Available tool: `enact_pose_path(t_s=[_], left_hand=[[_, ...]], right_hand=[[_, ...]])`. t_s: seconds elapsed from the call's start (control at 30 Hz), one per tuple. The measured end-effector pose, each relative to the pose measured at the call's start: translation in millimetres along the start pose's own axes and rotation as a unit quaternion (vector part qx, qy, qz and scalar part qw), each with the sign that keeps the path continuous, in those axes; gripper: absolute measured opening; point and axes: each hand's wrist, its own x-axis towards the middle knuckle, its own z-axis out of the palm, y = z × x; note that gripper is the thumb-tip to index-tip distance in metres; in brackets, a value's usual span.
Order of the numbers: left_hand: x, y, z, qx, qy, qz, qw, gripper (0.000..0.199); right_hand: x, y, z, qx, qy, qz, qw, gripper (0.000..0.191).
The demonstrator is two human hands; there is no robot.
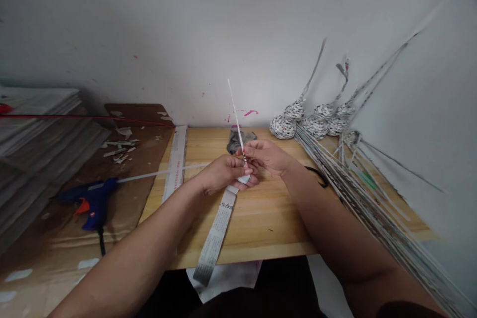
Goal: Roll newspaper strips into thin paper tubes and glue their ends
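A newspaper strip (214, 236) runs from my hands down over the front edge of the wooden table (268, 228). Its upper part is rolled into a thin paper tube (235, 109) that points up and slightly left. My left hand (227, 173) is closed on the strip where the flat paper meets the roll. Just above it, my right hand (266, 156) pinches the rolled tube between thumb and fingers. Both hands are close together over the middle of the table. Behind them lies a crumpled dark grey cloth or bag (238, 140).
Left are a white ruler-like strip (175, 164), a blue glue gun (99, 201) with a glue stick, paper scraps (121, 149) and stacked newspapers (40, 124). Right are a bundle of paper tubes (346, 194), woven gourd shapes (285, 124) and a black loop handle (320, 176).
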Motion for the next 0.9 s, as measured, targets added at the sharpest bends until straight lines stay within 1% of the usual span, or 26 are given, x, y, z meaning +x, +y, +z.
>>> enact_pose_path(t_s=[0.07,0.1,0.17,0.27,0.37,0.43,0.53,0.57,0.6,0.67,0.73,0.77,0.9], left_hand=[[-0.2,0.6,-0.2,-0.010,0.002,0.004,1.000,0.034],[-0.1,0.8,-0.1,-0.015,0.005,0.003,1.000,0.036],[0.4,1.3,0.6,-0.027,0.011,-0.003,1.000,0.038],[0.7,2.3,2.6,-0.035,0.022,-0.007,0.999,0.039],[-0.3,3.4,3.9,-0.031,0.025,-0.007,0.999,0.039],[-1.1,3.9,3.9,-0.026,0.023,-0.003,0.999,0.038],[-1.5,4.1,3.5,-0.021,0.028,0.000,0.999,0.036],[-1.4,4.1,3.5,-0.022,0.032,-0.001,0.999,0.036],[-1.2,4.1,3.6,-0.025,0.034,-0.002,0.999,0.037],[-0.8,4.1,4.1,-0.029,0.032,-0.004,0.999,0.037],[-0.3,4.0,4.5,-0.031,0.029,-0.005,0.999,0.037],[-0.1,3.9,4.4,-0.030,0.028,-0.004,0.999,0.037],[0.6,3.0,3.3,-0.026,0.034,0.000,0.999,0.037]], right_hand=[[-0.8,-0.4,-0.8,-0.015,-0.019,-0.002,1.000,0.037],[-0.6,-0.3,-0.8,-0.021,-0.015,-0.005,1.000,0.035],[0.9,0.2,-0.1,-0.019,0.017,-0.013,1.000,0.032],[4.2,0.4,2.3,0.003,0.065,-0.020,0.998,0.036],[5.2,-0.2,3.2,0.007,0.085,-0.027,0.996,0.038],[4.1,-0.5,2.3,0.004,0.071,-0.023,0.997,0.037],[1.9,0.4,-0.2,-0.006,0.008,0.000,1.000,0.038],[1.6,1.0,-0.8,-0.007,-0.004,0.003,1.000,0.039],[1.7,1.6,-1.2,-0.007,-0.004,0.002,1.000,0.038],[2.5,2.4,-1.2,-0.001,0.027,-0.008,1.000,0.033],[3.3,2.2,-0.8,0.008,0.059,-0.015,0.998,0.033],[3.6,1.8,-0.7,0.012,0.061,-0.015,0.998,0.034],[3.2,0.2,-0.7,0.009,0.016,-0.003,1.000,0.037]])
